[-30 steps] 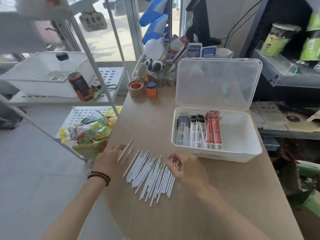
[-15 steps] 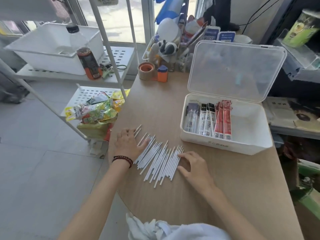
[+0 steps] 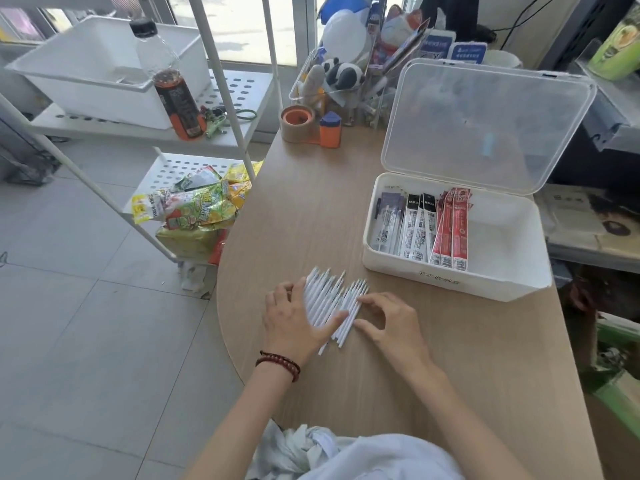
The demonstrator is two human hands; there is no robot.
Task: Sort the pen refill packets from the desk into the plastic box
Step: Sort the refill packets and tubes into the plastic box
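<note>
White, thin pen refills (image 3: 330, 303) lie bunched in a tight slanted bundle on the pale wood-grain desk (image 3: 311, 209), just in front of the white plastic box (image 3: 450, 284) and off its left front corner. The left hand (image 3: 294, 318), with a dark red bead bracelet (image 3: 278, 363) at the wrist, lies against the side of the bundle farther from the box, its fingers fairly straight and its thumb laid across the refills. The right hand (image 3: 393, 323) is arched at the side of the bundle nearer the box, its fingertips touching the refills. Neither hand is closed round anything.

The box stands with its clear hinged lid (image 3: 485, 126) tipped up behind it. In its left half flat pen refill packets (image 3: 419, 230) stand side by side: clear ones leftmost, then black-and-white ones, then red ones. Its right half holds nothing.

Behind the box to its left sits a brown tape roll with an orange core (image 3: 298, 123).
</note>
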